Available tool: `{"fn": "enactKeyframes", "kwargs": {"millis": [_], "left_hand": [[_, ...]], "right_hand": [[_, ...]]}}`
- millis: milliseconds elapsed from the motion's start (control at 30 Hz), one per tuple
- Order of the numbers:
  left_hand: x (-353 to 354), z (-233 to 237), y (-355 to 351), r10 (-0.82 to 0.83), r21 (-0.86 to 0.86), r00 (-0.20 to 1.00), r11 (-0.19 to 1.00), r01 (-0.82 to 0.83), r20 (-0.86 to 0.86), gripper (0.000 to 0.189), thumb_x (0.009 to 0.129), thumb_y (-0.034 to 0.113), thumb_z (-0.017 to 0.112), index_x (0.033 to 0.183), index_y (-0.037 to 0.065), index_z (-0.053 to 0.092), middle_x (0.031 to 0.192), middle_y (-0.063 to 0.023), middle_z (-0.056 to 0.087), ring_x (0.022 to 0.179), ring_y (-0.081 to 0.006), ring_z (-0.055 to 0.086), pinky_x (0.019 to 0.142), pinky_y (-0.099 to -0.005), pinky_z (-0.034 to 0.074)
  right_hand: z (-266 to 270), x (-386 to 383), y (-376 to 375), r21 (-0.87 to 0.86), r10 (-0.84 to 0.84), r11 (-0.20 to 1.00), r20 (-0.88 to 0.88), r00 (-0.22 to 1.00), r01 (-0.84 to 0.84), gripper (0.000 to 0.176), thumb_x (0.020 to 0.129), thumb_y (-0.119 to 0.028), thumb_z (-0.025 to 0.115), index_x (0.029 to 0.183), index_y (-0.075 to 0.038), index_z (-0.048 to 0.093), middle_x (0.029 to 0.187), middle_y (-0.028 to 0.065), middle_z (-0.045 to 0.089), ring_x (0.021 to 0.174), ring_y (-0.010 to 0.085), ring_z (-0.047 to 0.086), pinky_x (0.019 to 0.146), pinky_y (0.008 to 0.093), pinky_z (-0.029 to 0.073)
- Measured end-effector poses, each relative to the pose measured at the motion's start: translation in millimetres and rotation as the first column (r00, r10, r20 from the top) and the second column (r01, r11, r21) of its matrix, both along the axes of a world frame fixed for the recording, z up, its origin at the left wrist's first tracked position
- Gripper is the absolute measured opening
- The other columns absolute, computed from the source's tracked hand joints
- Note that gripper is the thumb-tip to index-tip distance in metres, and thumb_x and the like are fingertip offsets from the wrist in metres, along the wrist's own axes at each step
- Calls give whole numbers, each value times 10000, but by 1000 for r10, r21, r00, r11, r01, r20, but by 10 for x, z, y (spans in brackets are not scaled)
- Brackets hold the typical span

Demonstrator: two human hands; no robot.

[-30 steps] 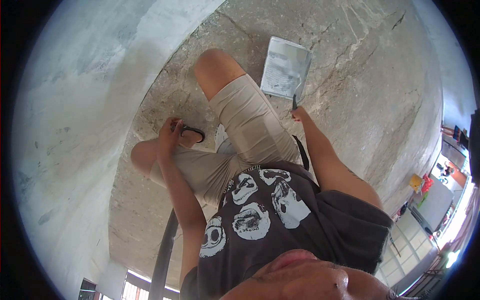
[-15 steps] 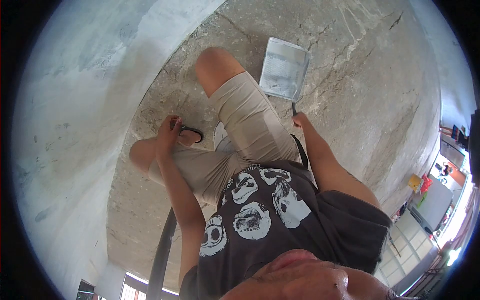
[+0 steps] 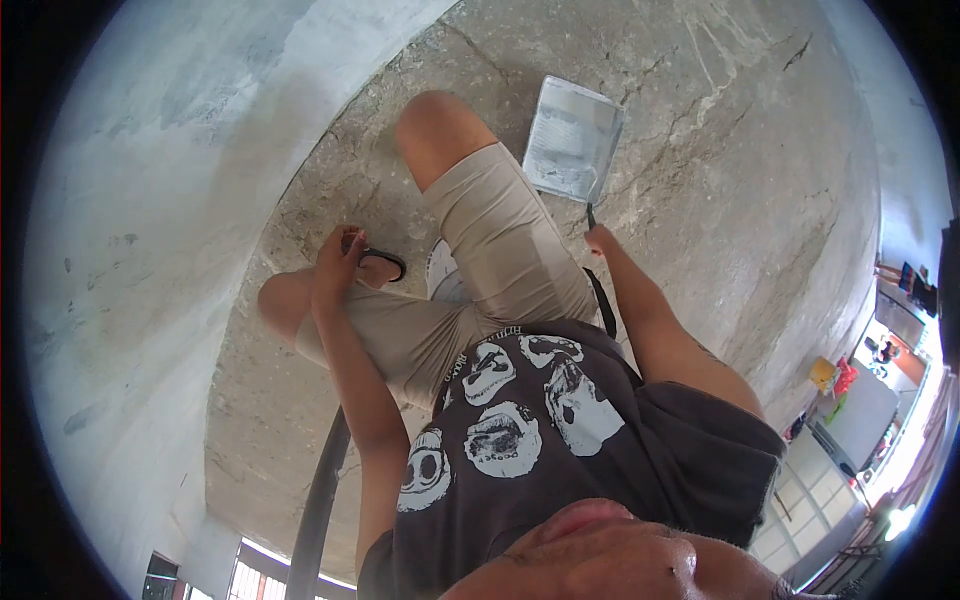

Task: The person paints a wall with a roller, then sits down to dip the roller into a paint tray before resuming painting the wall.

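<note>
My right hand point(image 3: 599, 240) is closed round the black handle point(image 3: 591, 216) of a paint tool. Its far end reaches the near right corner of a paint tray point(image 3: 572, 135) and blends into the pale, wet-looking inside, so its head is not clear. The tray lies on the floor beyond my right knee and has white-grey paint in it. Over by my bent left leg, my left hand point(image 3: 338, 256) hangs with curled fingers, thumb and fingertips close together. Whether anything small is between them I cannot make out. Behind it shows my foot in a black sandal point(image 3: 385, 266).
I sit low on a cracked, stained concrete floor point(image 3: 740, 200). A patchy white-grey wall point(image 3: 150, 230) rises along my left. A dark pole point(image 3: 322, 500) slants beside my left arm. At far right are a yellow container point(image 3: 822, 374), a pale cabinet point(image 3: 865, 420) and a distant person point(image 3: 908, 280).
The view has shifted very slightly. My right hand stays on the handle by the tray, and my left hand keeps its place by the left leg.
</note>
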State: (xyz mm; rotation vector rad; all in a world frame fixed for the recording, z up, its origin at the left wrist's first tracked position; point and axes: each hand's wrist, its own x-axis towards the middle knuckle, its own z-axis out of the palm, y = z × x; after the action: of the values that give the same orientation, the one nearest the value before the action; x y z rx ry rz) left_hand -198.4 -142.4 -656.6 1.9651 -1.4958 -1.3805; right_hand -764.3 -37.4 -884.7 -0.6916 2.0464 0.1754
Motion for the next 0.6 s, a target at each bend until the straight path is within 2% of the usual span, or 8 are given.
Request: {"fn": "enactKeyframes", "kwargs": {"millis": [100,133,167,200,267,367,433,600], "left_hand": [[9,-4,-12,-54,-29,995,998,57,81,323,964,302,621,1134,28,622,965,-159,703,891,-266,686,796,-366,516],[14,-11,-11,-76,-53,992,995,82,103,322,964,302,621,1133,28,623,968,-160,703,888,-268,685,791,-367,517],[20,-20,-9,-97,-76,987,991,107,127,321,963,302,621,1132,29,625,971,-161,703,884,-270,684,786,-368,517],[4,13,-14,-98,-75,987,991,108,128,321,963,302,621,1132,29,625,971,-161,703,884,-270,684,786,-368,517],[-47,100,-27,-100,-64,985,992,110,144,316,964,297,618,1129,28,628,983,-160,703,873,-263,682,775,-365,516],[-21,40,-24,-65,-15,991,998,67,120,310,962,295,623,1125,31,632,990,-153,704,860,-251,679,767,-361,514],[-46,74,-29,-49,-6,992,999,50,117,307,962,293,624,1126,34,632,991,-149,704,859,-245,678,765,-360,514],[-17,37,-54,-49,41,995,998,45,83,296,962,284,625,1130,42,629,984,-145,702,859,-246,679,762,-363,515]], "right_hand": [[-135,18,333,57,39,997,69,997,-43,283,912,-175,565,823,72,669,697,219,673,551,278,674,475,413,527],[-188,-28,365,113,653,736,145,744,-668,247,905,-138,570,834,70,682,725,215,685,575,276,686,492,418,542],[-240,-72,397,105,959,135,238,156,-985,214,899,-102,574,845,67,695,753,211,696,600,273,699,509,422,557],[-546,-236,778,104,958,135,239,157,-985,214,899,-102,574,845,67,695,753,211,696,600,273,699,509,422,557],[-1412,-609,684,303,627,649,307,716,-698,162,875,-55,593,849,49,715,775,177,710,620,254,710,537,419,575],[-1158,-468,139,297,691,653,145,709,-697,158,870,-31,581,842,51,713,792,171,714,627,253,713,550,415,584],[-846,-265,-336,77,325,945,-154,933,-317,233,812,-130,611,958,11,725,886,158,734,743,316,724,647,433,570],[-318,-449,-1239,217,421,885,-1,907,-411,191,873,-64,509,858,53,660,729,201,655,572,295,649,501,443,520]]}}
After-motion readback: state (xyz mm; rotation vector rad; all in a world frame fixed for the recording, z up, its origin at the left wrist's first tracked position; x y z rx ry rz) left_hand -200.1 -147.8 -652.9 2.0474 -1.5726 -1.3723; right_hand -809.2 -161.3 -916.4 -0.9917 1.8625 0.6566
